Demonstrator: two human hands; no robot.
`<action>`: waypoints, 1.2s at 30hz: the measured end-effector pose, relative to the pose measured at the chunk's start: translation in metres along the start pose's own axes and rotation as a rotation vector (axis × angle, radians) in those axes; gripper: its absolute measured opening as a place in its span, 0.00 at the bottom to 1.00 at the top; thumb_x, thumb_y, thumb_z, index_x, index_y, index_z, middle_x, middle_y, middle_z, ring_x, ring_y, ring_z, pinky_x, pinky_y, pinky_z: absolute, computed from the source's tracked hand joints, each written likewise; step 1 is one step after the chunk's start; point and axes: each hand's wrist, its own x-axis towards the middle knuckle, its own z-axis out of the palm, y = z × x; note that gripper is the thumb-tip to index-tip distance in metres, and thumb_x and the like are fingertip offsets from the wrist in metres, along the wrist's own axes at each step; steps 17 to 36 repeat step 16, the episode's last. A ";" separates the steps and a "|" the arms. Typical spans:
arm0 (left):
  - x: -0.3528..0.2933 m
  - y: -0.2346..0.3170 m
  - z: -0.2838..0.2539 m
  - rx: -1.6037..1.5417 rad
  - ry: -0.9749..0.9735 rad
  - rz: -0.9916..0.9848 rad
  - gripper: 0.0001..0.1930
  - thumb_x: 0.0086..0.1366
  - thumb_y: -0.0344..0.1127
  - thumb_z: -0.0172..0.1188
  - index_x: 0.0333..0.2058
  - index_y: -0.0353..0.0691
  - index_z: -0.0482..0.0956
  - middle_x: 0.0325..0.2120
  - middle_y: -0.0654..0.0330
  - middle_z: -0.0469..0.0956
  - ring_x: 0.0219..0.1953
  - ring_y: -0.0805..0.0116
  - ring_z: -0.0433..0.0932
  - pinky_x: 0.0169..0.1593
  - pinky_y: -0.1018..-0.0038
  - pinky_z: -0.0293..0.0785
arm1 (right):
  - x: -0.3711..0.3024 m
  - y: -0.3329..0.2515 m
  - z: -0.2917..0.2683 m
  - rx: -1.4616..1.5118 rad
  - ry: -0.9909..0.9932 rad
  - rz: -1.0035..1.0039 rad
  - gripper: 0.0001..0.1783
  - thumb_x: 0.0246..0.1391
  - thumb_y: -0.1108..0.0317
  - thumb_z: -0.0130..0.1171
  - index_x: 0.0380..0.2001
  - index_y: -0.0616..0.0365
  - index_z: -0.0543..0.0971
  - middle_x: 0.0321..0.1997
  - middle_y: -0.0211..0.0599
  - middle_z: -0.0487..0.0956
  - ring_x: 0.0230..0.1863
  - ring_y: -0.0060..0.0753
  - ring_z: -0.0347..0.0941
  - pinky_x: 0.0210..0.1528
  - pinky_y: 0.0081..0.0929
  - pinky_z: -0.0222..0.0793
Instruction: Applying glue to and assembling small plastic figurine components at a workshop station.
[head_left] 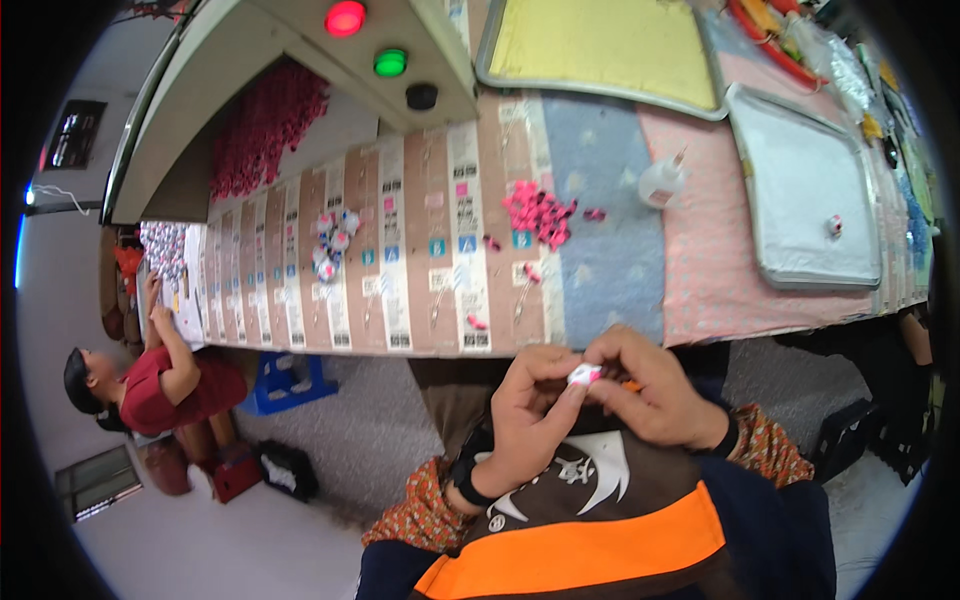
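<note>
In front of my chest, just off the table's near edge, a small white and pink piece (584, 374) sits between my fingertips. My left hand (530, 405) pinches it from the left, and my right hand (645, 390) closes on it from the right. A bit of orange shows beside my right fingers; I cannot tell what it is. Beyond my hands lies a loose heap of small pink pieces (540, 213), with a few strays around it. Farther left is a cluster of small white and blue pieces (335, 240).
A white squeeze bottle (662, 187) stands right of the pink heap. At right lies a white-lined tray (800, 190) holding one small piece (836, 226); a yellow-lined tray (600, 50) is behind. A machine housing (440, 70) with lit buttons spans the far left. A person (165, 385) works there.
</note>
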 end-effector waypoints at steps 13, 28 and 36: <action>0.039 0.025 0.024 -0.077 -0.153 -0.240 0.20 0.75 0.33 0.50 0.62 0.36 0.64 0.54 0.50 0.73 0.52 0.65 0.76 0.52 0.65 0.81 | 0.003 -0.045 -0.066 -0.207 0.157 0.002 0.10 0.64 0.67 0.59 0.44 0.58 0.72 0.32 0.27 0.72 0.30 0.15 0.69 0.33 0.18 0.68; 0.048 0.029 0.013 -0.005 -0.156 -0.212 0.22 0.74 0.33 0.53 0.64 0.38 0.64 0.60 0.52 0.70 0.55 0.68 0.75 0.54 0.70 0.79 | 0.009 -0.047 -0.120 -0.271 0.464 0.060 0.11 0.65 0.63 0.59 0.44 0.56 0.73 0.33 0.27 0.73 0.30 0.18 0.69 0.35 0.17 0.68; 0.048 0.029 0.013 -0.005 -0.156 -0.212 0.22 0.74 0.33 0.53 0.64 0.38 0.64 0.60 0.52 0.70 0.55 0.68 0.75 0.54 0.70 0.79 | 0.009 -0.047 -0.120 -0.271 0.464 0.060 0.11 0.65 0.63 0.59 0.44 0.56 0.73 0.33 0.27 0.73 0.30 0.18 0.69 0.35 0.17 0.68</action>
